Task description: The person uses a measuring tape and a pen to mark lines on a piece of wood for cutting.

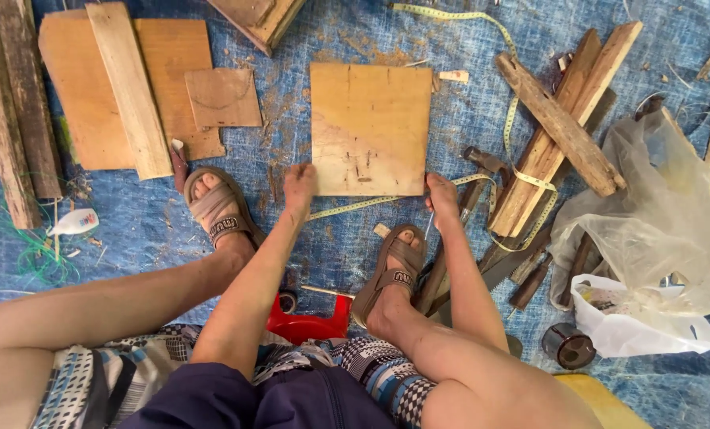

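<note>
A square plywood board [371, 127] lies flat on the blue tarp in front of me. My left hand [299, 187] rests at its near left corner, pinching the yellow measuring tape [355, 206] against the edge. My right hand [442, 197] is at the near right corner, holding the tape and a thin pencil-like stick that points down. The tape runs along the board's near edge, then loops away up the right side to the top of the view.
Plywood pieces and planks [124, 87] lie at the left, rough wood sticks [561, 119] at the right. A hammer [482, 163], a saw and other tools sit by my right foot. Plastic bags [649, 238], a small tin [568, 345] and a red stool [311, 326] are near.
</note>
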